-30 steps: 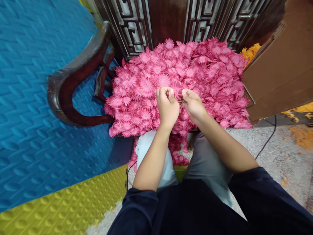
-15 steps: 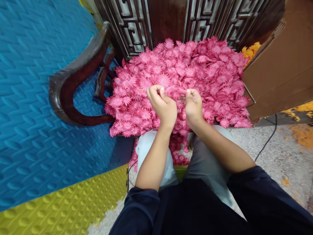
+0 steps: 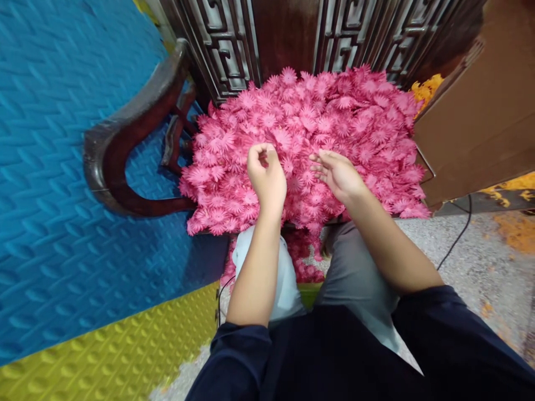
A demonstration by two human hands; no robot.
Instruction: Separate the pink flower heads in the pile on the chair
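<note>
A big heap of pink artificial flower pieces [image 3: 267, 120], with thin pointed petals, spreads in front of me. Over its near middle, my left hand [image 3: 267, 175] is closed, thumb and forefinger tips meeting in a ring. A pale pink flower [image 3: 282, 139] lies right beside those fingertips, and I cannot tell whether they grip anything. My right hand [image 3: 339, 175] hovers over the heap to the right, palm turned inward. Its fingers are loosely stretched and apart, with nothing visible in them. A gap separates the two hands.
A dark carved wooden armrest [image 3: 137, 122] curves at the left, above blue matting [image 3: 62, 167]. Behind the heap stands a latticed wooden back [image 3: 288, 33]. At the right is a brown cardboard box [image 3: 480, 122], with orange pieces [image 3: 428, 89] behind it. A black cable [image 3: 457, 239] crosses the floor.
The hands have moved apart, left hand leftward and right hand rightward. The blurred pink piece between them no longer shows there. The right hand's pinch has opened.
</note>
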